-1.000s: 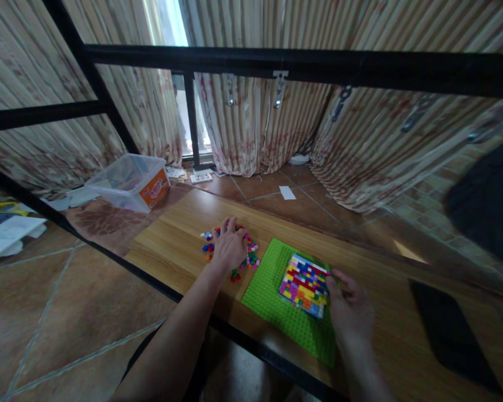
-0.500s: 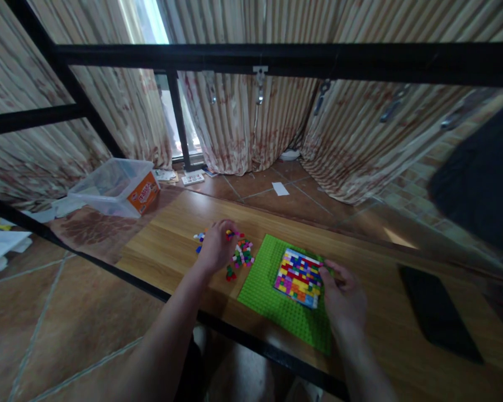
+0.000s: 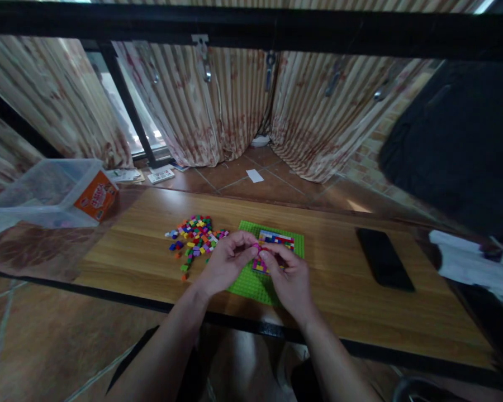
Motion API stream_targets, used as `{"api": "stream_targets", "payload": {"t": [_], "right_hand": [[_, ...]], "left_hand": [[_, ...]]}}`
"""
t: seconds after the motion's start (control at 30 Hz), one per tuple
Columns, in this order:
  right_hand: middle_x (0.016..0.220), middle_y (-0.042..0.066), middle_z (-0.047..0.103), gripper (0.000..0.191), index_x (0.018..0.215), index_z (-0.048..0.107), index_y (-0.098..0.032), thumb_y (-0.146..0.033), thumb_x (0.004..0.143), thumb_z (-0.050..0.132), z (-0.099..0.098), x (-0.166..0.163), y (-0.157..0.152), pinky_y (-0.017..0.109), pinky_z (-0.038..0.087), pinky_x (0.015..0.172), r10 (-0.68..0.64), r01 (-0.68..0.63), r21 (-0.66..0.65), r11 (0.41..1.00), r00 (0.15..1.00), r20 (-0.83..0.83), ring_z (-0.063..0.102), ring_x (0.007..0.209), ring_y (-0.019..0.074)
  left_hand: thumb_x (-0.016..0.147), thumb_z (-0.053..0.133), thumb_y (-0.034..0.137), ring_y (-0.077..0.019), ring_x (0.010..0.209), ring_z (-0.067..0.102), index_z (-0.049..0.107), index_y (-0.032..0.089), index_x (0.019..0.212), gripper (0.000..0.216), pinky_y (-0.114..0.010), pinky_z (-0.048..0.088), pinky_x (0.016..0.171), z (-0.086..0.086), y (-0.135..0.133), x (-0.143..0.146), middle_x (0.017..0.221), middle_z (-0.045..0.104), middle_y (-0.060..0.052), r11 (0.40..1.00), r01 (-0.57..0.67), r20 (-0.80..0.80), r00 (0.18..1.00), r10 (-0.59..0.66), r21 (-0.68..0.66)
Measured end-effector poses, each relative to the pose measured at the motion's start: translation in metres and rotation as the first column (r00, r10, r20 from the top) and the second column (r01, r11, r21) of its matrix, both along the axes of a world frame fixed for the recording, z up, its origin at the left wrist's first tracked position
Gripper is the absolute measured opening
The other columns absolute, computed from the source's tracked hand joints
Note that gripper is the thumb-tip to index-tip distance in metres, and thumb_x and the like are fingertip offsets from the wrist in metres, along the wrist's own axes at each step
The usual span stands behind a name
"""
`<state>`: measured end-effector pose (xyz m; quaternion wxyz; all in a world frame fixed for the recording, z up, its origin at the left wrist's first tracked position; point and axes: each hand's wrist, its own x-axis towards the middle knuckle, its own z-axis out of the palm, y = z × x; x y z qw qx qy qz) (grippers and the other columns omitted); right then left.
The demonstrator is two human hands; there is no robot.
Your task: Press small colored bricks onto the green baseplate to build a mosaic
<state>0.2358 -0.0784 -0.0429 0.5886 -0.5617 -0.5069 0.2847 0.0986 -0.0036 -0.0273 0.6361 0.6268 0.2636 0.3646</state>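
My left hand (image 3: 226, 263) and my right hand (image 3: 288, 277) meet above a green baseplate (image 3: 297, 247) on a wooden table (image 3: 335, 290). Their fingertips pinch together on a small pink brick (image 3: 257, 246). A multicoloured panel of small bricks (image 3: 276, 240) sits on the baseplate, partly hidden behind my fingers. To the left of my left hand lies a loose pile of small coloured bricks (image 3: 194, 237).
A black phone (image 3: 384, 259) lies flat on the table to the right. At the far left a clear plastic bin (image 3: 50, 191) with an orange label stands. White paper (image 3: 469, 262) and dark fabric (image 3: 456, 139) sit at the right. Curtains (image 3: 218, 106) hang behind.
My left hand left the loose brick pile and came right; my right hand left the panel's right edge. Both now meet over the baseplate. The camera view swung right and down.
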Motion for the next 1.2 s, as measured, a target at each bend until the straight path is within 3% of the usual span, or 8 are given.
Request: {"api": "stream_targets", "payload": {"t": [0.2,0.3,0.47,0.57,0.73,0.97,1.2], "right_hand": [[0.067,-0.002,0.068,0.014,0.084,0.078,-0.024,-0.038,0.079,0.074,-0.001,0.01,0.003,0.024,0.045,0.058,0.018,-0.038,-0.051,0.998,0.937,-0.35,0.055,0.058,0.0105],[0.062,-0.003,0.063,0.016,0.082,0.077,-0.024,-0.039,0.079,0.075,0.0,0.025,0.001,0.023,0.039,0.053,-0.04,0.025,-0.04,0.999,0.908,-0.416,0.048,0.054,0.009],[0.07,-0.001,0.069,0.016,0.087,0.079,-0.025,-0.039,0.082,0.071,0.002,0.049,-0.004,0.027,0.044,0.06,-0.211,0.21,-0.027,0.977,0.956,-0.203,0.053,0.061,0.0118],[0.08,0.001,0.073,0.016,0.085,0.079,-0.026,-0.038,0.082,0.07,0.001,0.053,-0.006,0.031,0.049,0.071,-0.201,0.198,-0.036,0.979,0.977,-0.076,0.062,0.074,0.0161],[0.093,0.003,0.072,0.014,0.082,0.078,-0.026,-0.038,0.081,0.07,-0.006,0.049,-0.006,0.035,0.05,0.08,-0.162,0.166,-0.047,0.985,0.983,0.092,0.064,0.09,0.02],[0.09,0.004,0.071,0.016,0.082,0.078,-0.024,-0.037,0.082,0.068,-0.007,0.049,-0.002,0.035,0.05,0.079,-0.242,0.246,-0.039,0.968,0.966,0.096,0.064,0.088,0.0199],[0.091,0.005,0.071,0.018,0.081,0.077,-0.022,-0.038,0.082,0.068,-0.005,0.046,-0.002,0.035,0.05,0.079,-0.256,0.26,-0.045,0.965,0.963,0.081,0.064,0.087,0.0196]], "left_hand": [[0.086,0.068,0.034,-0.0126,0.069,0.057,0.062,0.015,0.085,0.021,-0.026,0.044,0.068,0.001,-0.003,0.001,0.073,0.062,-0.001,0.998,0.025,-0.018,1.0,-0.024,0.055],[0.085,0.068,0.032,-0.0122,0.07,0.057,0.063,0.015,0.086,0.018,-0.025,0.044,0.068,0.002,0.0,-0.003,0.074,0.063,-0.001,0.998,0.004,-0.025,1.0,-0.003,0.059],[0.081,0.07,0.025,-0.0112,0.069,0.057,0.065,0.015,0.091,0.015,-0.024,0.044,0.067,-0.007,0.011,-0.011,0.074,0.064,0.001,0.996,-0.089,-0.052,0.995,0.09,0.019],[0.08,0.068,0.022,-0.012,0.069,0.059,0.068,0.015,0.094,0.016,-0.024,0.044,0.067,-0.013,0.014,-0.013,0.074,0.066,0.001,0.994,-0.103,-0.145,0.984,0.105,0.021],[0.082,0.066,0.021,-0.014,0.072,0.062,0.069,0.016,0.083,0.006,-0.025,0.047,0.068,-0.014,0.008,-0.011,0.076,0.07,-0.001,0.993,-0.082,-0.227,0.969,0.099,0.083],[0.085,0.063,0.017,-0.0162,0.081,0.066,0.074,0.02,0.085,0.011,-0.029,0.049,0.08,-0.013,0.0,-0.006,0.085,0.073,-0.002,0.953,-0.021,-0.322,0.939,0.123,0.303],[0.081,0.07,0.017,-0.0186,0.087,0.066,0.078,0.023,0.083,0.01,-0.033,0.051,0.084,-0.031,-0.003,0.009,0.089,0.07,-0.004,0.915,-0.147,-0.283,0.922,0.264,0.377]]}}
